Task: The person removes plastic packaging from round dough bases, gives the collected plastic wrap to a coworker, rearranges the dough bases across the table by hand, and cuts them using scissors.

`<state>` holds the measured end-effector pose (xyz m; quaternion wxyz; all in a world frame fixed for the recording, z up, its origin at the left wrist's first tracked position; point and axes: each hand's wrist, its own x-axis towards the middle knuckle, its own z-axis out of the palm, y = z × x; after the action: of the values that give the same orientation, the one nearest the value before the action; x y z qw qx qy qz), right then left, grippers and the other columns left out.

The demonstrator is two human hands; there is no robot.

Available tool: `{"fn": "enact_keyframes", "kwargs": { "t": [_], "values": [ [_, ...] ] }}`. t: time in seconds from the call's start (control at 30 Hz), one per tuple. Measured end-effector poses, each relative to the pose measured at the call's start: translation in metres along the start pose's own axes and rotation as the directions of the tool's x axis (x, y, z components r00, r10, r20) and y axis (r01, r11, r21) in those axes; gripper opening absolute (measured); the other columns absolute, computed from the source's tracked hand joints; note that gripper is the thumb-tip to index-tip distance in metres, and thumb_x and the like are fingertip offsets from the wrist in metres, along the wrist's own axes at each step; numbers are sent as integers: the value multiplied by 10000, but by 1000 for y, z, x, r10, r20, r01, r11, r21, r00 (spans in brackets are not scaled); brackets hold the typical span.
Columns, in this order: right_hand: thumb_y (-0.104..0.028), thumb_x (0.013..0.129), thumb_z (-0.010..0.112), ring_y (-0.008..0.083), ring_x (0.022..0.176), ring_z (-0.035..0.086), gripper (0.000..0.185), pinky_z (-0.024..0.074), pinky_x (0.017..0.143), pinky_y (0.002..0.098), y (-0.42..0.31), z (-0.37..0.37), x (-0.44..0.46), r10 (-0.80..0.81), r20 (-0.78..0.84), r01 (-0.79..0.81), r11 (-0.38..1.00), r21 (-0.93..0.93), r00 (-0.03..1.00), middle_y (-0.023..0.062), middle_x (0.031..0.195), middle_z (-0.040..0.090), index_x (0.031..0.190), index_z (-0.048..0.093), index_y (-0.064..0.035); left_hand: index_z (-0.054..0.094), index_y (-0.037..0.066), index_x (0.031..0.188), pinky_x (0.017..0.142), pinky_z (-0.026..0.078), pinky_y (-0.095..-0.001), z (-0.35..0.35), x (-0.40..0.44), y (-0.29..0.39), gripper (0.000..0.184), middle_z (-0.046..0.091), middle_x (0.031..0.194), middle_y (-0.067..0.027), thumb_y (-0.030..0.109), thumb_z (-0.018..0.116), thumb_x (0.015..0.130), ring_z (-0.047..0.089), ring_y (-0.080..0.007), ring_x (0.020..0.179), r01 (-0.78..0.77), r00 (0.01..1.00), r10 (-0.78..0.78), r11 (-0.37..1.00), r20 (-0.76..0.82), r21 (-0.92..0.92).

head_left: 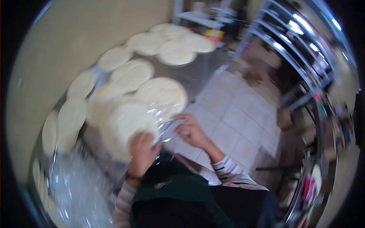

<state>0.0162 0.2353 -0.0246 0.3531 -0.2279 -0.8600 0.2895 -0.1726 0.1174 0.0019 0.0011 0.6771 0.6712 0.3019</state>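
My left hand (143,151) is closed at the near edge of a pale round pizza base (131,123), its fingers curled over the rim. That base lies on top of other bases, and motion blurs it. A clear plastic bag (163,127) glints between my two hands, beside the base's right edge. With thumb and fingers pinched, my right hand (191,131) grips the bag's film, apart from the bases. Just beyond, another base (163,95) partly sits under the shiny plastic. How far the bag reaches around the base I cannot tell.
Several more pizza bases (176,52) cover the metal table (205,72) along the wall. A heap of clear plastic bags (78,186) lies at the near left. Tiled floor (232,106) and a metal rack (281,41) are to the right.
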Motion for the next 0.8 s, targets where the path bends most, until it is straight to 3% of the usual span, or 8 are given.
{"fn": "enact_keyframes", "kwargs": {
  "t": [0.07,0.17,0.3,0.4,0.5,0.57,0.63,0.8],
  "values": [
    [45,646,605,299,1088,450,176,376,900,384,8,-4,2,-38,20,39,997,-61,999,116,1117,517,768,621,-81,514,9,688,580,419,-377,-7,4,0,117,497,679,-145,18,626,656,507,-305,626,68,996,-77,968,-32,-242],
    [40,647,577,307,1055,466,170,388,892,379,8,-7,-1,-19,4,19,994,-106,1000,117,1098,524,778,617,-61,522,-7,733,531,380,-295,0,0,-5,51,503,679,-79,-12,570,715,478,-192,574,128,978,-194,853,-79,-507],
    [0,726,553,301,823,562,140,456,757,343,-26,11,14,32,-119,17,918,396,992,155,917,571,861,586,12,518,-12,756,565,372,-285,-9,-8,-3,44,494,689,-52,15,553,756,465,-148,626,183,952,-268,888,-150,-422],
    [-55,737,576,338,777,578,197,459,715,391,-14,58,27,186,37,-189,962,195,982,212,800,563,901,545,49,491,-13,767,674,360,-284,-19,-10,2,121,464,703,-44,94,527,809,442,-155,706,238,897,-376,854,-233,-463],
    [-100,754,602,317,748,591,279,463,665,391,-24,55,44,372,76,-372,847,381,925,216,766,551,962,503,58,493,-21,845,731,370,-306,-22,-21,-7,177,482,785,-80,153,519,828,452,-189,774,160,900,-334,850,-279,-502],
    [-122,746,634,279,716,597,341,474,632,373,-25,56,48,400,22,-366,814,451,916,175,739,560,1004,494,50,501,-41,998,834,365,-367,-23,-27,-30,322,498,952,-151,253,486,867,465,-260,921,150,891,-303,899,-339,-411],
    [-107,709,664,237,716,593,409,481,622,343,-26,56,54,535,295,-588,538,603,792,143,779,586,1055,503,39,476,-39,1138,910,334,-417,-21,-27,-61,446,457,1127,-208,330,448,891,436,-326,1060,377,834,-358,925,-420,-40],
    [-84,669,677,222,831,586,529,475,729,315,-6,117,61,294,284,-396,466,791,913,146,917,605,1144,481,38,433,-23,1215,946,326,-430,-8,-28,-71,491,414,1215,-216,360,423,907,424,-337,1104,452,758,-529,848,-381,-279]
  ]
}}
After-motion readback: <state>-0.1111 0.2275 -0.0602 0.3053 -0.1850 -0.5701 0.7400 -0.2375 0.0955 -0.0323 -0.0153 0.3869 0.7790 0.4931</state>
